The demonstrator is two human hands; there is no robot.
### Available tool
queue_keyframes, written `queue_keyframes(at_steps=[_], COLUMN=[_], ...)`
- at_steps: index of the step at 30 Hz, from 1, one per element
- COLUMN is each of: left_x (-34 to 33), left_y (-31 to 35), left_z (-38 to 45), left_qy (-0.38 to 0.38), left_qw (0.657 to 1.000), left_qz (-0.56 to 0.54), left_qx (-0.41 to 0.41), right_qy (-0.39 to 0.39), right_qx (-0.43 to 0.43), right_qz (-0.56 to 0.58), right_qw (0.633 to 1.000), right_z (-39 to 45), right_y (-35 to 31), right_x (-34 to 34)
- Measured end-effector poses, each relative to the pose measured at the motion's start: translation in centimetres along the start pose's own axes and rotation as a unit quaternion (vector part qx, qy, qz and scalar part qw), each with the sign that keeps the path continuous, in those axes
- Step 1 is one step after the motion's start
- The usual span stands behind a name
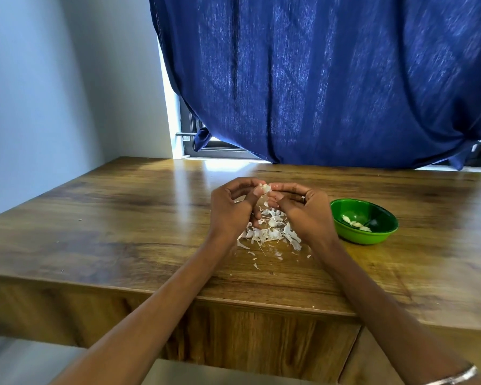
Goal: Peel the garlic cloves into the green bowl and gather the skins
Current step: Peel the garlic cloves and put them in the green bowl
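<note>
Both hands meet above the wooden surface (122, 218), fingertips pinching 1 garlic clove (265, 188) between them. Left hand (232, 208) curls its fingers round the clove from 9 o'clock; right hand (300, 211), bearing a ring (303, 198), grips it from 3 o'clock. A pile of skins (271, 232) lies directly beneath the hands. The green bowl (364, 221), at 3 o'clock of the pile, holds several peeled cloves (356, 224). A blue curtain (317, 79) hangs behind.

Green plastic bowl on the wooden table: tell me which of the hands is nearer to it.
Right. The right hand is just left of the green plastic bowl; the left hand is farther left, beyond the garlic clove both pinch.
</note>
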State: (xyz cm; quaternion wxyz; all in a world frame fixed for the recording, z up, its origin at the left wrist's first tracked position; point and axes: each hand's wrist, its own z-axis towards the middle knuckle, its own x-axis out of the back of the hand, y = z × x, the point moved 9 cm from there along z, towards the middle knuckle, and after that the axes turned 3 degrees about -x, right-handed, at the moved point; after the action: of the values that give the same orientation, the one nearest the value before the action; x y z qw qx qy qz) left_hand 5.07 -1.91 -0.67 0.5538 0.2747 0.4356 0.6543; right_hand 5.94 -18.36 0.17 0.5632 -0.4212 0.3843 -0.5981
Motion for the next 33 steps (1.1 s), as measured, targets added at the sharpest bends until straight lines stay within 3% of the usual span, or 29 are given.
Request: queue_keyframes(at_steps=[8, 12, 17, 27, 33], left_x=[-0.3, -0.6, -0.3, -0.9, 0.3], left_y=[0.6, 1.1, 1.3, 2.9, 1.3], left_z=[-0.2, -0.4, -0.5, -1.5, -0.6], left_qy=[-0.026, -0.034, -0.004, -0.012, 0.011], left_qw=[0.998, 0.997, 0.996, 0.983, 0.994], left_qz=[0.034, 0.059, 0.075, 0.136, 0.098], left_qx=[-0.035, -0.047, -0.049, -0.119, -0.037], right_qy=[0.033, 0.053, 0.015, 0.017, -0.002], right_qx=[0.084, 0.079, 0.042, 0.029, 0.029], right_qz=[-0.075, -0.042, 0.011, 0.01, -0.021], right_qw=[0.993, 0.995, 0.999, 0.999, 0.999], right_z=[-0.8, -0.9, -0.5, -0.6, -0.4], right_y=[-1.7, -1.7, -1.1, -1.0, -0.8], right_x=[0.4, 0.9, 0.3, 0.4, -0.1])
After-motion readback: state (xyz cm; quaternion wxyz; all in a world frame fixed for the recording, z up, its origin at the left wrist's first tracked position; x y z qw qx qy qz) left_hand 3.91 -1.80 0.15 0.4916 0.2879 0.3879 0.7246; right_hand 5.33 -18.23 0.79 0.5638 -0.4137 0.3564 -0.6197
